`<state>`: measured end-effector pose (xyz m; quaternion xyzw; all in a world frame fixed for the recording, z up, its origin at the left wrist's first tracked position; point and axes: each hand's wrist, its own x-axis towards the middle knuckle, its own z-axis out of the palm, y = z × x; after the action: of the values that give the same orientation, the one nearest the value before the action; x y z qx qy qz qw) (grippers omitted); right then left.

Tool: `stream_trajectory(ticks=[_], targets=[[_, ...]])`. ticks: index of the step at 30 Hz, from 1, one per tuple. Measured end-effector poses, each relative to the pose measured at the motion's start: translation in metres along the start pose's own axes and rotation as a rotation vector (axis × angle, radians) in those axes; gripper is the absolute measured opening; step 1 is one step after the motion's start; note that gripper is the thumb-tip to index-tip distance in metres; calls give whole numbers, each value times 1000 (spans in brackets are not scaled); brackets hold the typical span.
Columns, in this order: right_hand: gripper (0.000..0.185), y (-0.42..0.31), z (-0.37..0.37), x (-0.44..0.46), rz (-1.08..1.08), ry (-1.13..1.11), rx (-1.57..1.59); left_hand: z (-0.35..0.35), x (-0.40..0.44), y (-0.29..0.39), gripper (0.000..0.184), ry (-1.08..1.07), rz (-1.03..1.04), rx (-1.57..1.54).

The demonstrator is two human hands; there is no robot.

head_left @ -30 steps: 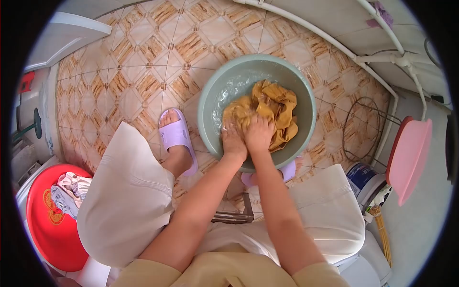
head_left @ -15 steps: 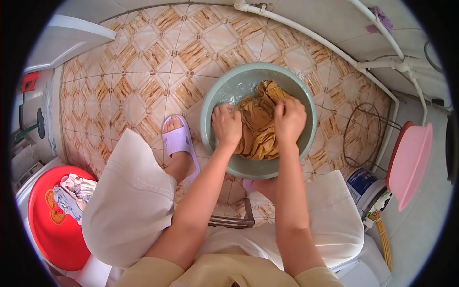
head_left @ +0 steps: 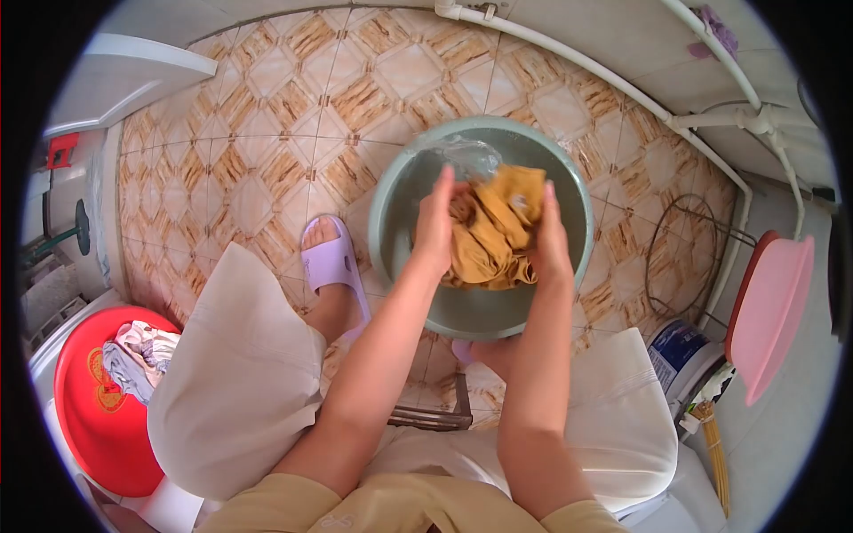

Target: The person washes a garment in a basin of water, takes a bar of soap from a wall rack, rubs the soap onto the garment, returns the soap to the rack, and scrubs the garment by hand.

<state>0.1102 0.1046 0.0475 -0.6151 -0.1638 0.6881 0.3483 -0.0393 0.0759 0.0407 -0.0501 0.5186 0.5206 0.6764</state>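
A bunched, wet mustard-brown garment (head_left: 493,238) is lifted between my two hands over a grey-green basin (head_left: 384,253). My left hand (head_left: 435,224) grips its left side, thumb and fingers pointing away from me. My right hand (head_left: 552,238) holds the right side, with part of its fingers hidden by the cloth. Clear water (head_left: 466,153) splashes up along the basin's far left side. The lower folds of the cloth hang inside the basin; whether they touch the water I cannot tell.
A red basin (head_left: 98,444) with light-coloured clothes (head_left: 138,355) stands at left. On the right are a pink basin (head_left: 773,320), a white-and-blue bucket (head_left: 675,351) and a wire ring (head_left: 653,266). White pipes (head_left: 577,62) run along the wall. A purple slipper (head_left: 330,262) rests on the tiles.
Both hands have raised the garment from the basin floor and turned palms inward around it. Water now splashes at the far left of the basin.
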Motion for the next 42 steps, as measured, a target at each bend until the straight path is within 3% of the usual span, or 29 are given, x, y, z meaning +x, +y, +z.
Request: stream_trajectory(ticks=[1,3,5,6,7,8,9,11,12,13,15,17,19,20,21,24,25,27,29,31,33,34,35,37,39,41,42], targets=[[57,-2,-7,-10,-60,-13,131,1,-5,-3,46,-44,117,195],[50,-1,-32,-25,-179,-123,106,9,-13,-19,31,-130,467,450],[46,11,-54,-29,-356,-177,-21,4,-28,-26,33,-117,479,819],[48,17,-57,-31,-262,-69,-61,0,-34,-34,33,-118,481,820],[48,28,-54,-28,-260,-68,-61,-5,-39,-44,38,18,576,1199],[48,47,-45,-25,-350,80,-306,-10,-41,-54,43,166,661,1576],[49,68,-32,-22,-435,228,-552,-15,-40,-65,43,169,657,1578],[52,106,-2,-22,-582,529,-1041,-35,-30,-93,47,446,680,1734],[53,112,14,-26,-598,566,-1144,-53,-15,-105,51,493,723,1742],[53,116,14,-21,-576,566,-1142,-51,-14,-98,51,485,707,1759],[54,119,11,-4,-567,581,-1207,-44,-10,-86,49,382,480,1695],[53,108,10,11,-621,622,-1279,-37,10,-80,40,390,470,1723],[51,92,9,23,-533,460,-1431,-33,28,-76,33,419,431,1829],[45,87,7,31,-668,472,-1514,-32,35,-71,33,422,431,1832],[45,81,7,38,-669,473,-1511,-29,40,-65,29,373,374,1811],[47,60,12,57,-519,385,-1586,-18,56,-42,24,278,284,1763],[47,53,15,60,-526,385,-1585,-17,60,-35,28,232,201,1790],[58,39,20,65,-217,316,-1536,-20,64,-25,33,186,124,1812],[64,28,19,68,-160,349,-1401,-25,63,-18,48,158,40,1485],[70,29,5,73,-106,376,-1267,-28,55,-18,54,231,93,1416],[72,49,-18,82,-271,426,-611,-28,33,-15,59,316,144,1346],[65,49,-24,72,-346,344,-424,-19,13,-6,60,323,145,1287],[65,47,-28,60,-349,340,-418,-12,-5,0,62,328,147,1229],[52,42,-32,36,-385,391,-101,-4,-35,5,58,359,166,1141],[47,44,-34,19,-488,439,-67,-7,-58,-4,54,384,174,1056],[42,49,-34,16,-603,489,-32,-12,-71,-14,38,435,342,1154],[40,59,-32,19,-657,589,-229,-15,-76,-17,38,430,346,1156]])
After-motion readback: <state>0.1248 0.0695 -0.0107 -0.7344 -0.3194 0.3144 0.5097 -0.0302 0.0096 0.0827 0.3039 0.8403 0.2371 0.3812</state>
